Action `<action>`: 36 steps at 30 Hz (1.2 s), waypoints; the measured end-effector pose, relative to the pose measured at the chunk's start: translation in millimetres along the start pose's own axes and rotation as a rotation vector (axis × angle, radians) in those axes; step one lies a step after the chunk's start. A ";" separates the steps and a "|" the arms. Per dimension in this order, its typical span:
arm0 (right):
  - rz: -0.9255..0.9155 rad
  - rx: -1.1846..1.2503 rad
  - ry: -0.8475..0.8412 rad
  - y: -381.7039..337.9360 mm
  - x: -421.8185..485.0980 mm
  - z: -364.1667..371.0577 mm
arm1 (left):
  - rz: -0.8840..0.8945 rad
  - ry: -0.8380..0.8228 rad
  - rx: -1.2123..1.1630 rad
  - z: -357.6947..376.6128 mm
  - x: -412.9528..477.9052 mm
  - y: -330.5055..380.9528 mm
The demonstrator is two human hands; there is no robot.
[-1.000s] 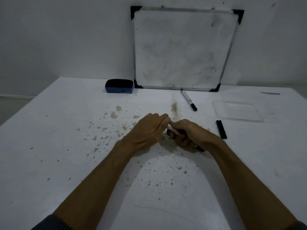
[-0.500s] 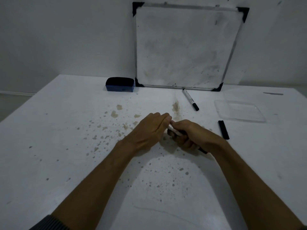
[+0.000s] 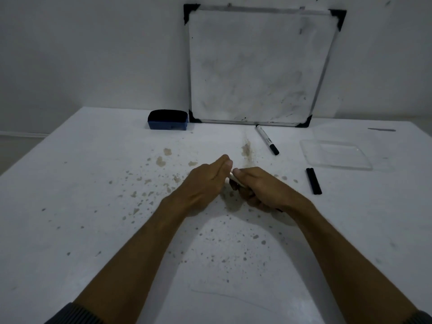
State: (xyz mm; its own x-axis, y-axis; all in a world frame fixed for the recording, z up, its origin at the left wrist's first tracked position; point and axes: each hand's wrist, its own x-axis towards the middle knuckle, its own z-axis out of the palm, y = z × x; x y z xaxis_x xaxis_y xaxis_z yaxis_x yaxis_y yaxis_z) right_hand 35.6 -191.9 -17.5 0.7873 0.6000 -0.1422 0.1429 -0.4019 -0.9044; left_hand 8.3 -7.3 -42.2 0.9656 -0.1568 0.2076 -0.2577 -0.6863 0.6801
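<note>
Both my hands meet over the middle of the white table. My right hand (image 3: 261,188) grips a white marker (image 3: 233,178), of which only a short pale piece shows between the hands. My left hand (image 3: 205,183) pinches the marker's near end with fingertips and thumb. Most of the marker is hidden inside my fists. A second white marker with a black cap (image 3: 267,142) lies farther back, below the whiteboard (image 3: 257,66) that leans on the wall.
A blue eraser (image 3: 167,122) sits left of the whiteboard. A clear plastic tray (image 3: 336,155) lies at the right, with two black marker caps (image 3: 313,181) side by side in front of it. Brown stains speckle the table (image 3: 93,183).
My hands have stayed together on the marker; the left fingers have shifted slightly at its end. The view has tilted a little.
</note>
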 end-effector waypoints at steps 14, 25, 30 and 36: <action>-0.236 -0.461 0.277 15.2 -0.9 2.0 | -0.200 0.089 -0.227 1.8 7.4 -6.5; -0.119 0.009 0.267 19.1 1.1 -14.8 | -0.048 0.264 0.374 14.8 16.6 -30.4; -0.142 -0.252 0.301 23.5 1.9 -15.8 | -0.075 0.260 0.332 11.7 15.5 -33.8; -0.205 -0.144 0.404 23.4 0.1 -8.3 | -0.010 0.302 -0.108 2.9 3.9 -1.1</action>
State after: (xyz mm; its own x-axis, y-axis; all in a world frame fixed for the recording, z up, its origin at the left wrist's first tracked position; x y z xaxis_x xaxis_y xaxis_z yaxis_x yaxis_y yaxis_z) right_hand 44.0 -207.0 -35.4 0.9002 0.3715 0.2274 0.3794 -0.4121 -0.8284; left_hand 12.4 -9.2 -44.2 0.9177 0.0785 0.3893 -0.2666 -0.6048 0.7504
